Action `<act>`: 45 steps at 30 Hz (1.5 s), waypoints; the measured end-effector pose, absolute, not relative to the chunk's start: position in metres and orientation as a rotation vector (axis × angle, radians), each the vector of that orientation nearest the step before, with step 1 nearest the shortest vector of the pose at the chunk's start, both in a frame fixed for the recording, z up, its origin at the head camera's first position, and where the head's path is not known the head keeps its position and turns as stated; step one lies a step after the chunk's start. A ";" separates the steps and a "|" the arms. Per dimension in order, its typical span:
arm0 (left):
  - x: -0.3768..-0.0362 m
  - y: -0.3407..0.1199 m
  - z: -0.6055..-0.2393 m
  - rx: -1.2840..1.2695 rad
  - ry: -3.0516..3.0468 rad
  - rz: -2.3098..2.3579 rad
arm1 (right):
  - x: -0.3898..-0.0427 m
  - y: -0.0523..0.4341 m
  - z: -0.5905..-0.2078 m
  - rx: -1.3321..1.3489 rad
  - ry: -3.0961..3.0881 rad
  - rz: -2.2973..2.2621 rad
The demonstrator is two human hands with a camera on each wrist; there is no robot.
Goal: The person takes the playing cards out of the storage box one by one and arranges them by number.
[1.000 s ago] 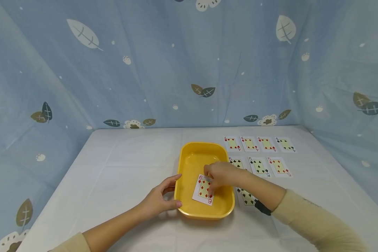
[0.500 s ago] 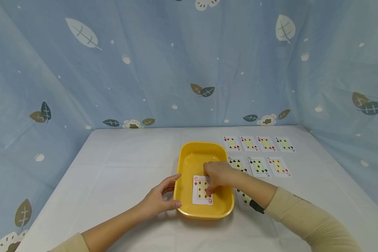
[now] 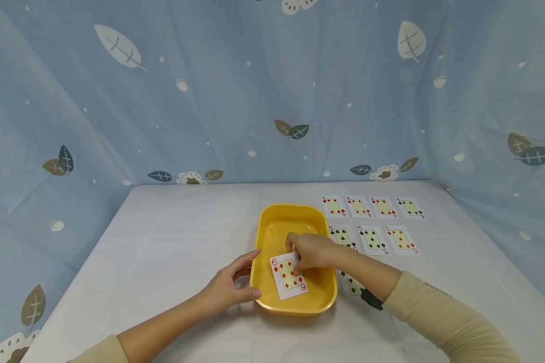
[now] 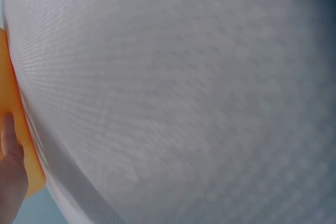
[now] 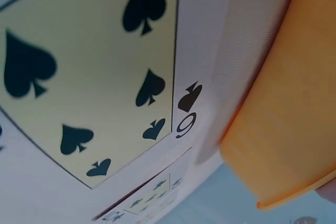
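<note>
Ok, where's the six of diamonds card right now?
In the head view, the six of diamonds card sits tilted inside the yellow plastic tray, pinched by the right hand.

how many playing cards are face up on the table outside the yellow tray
8: four fours in the back row, three fives in the middle row, one six of spades partly under the right forearm. More may be hidden.

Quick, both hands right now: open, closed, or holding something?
Left hand: grips the near-left rim of the yellow tray.
Right hand: pinches the six of diamonds over the tray.
</note>
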State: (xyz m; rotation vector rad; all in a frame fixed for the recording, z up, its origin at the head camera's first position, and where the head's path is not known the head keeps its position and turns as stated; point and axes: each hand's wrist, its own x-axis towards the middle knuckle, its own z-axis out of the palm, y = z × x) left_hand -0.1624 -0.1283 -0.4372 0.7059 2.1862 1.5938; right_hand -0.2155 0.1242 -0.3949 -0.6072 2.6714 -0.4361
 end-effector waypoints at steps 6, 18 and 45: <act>-0.162 -0.128 -0.435 0.698 2.190 1.589 | -0.220 0.130 -0.395 -0.714 2.591 -0.602; -0.162 -0.128 -0.435 0.681 2.190 1.597 | -0.227 0.139 -0.390 -0.831 2.402 -1.002; -0.160 -0.125 -0.439 0.727 2.219 1.641 | -0.222 0.195 -0.323 -0.784 2.422 -1.281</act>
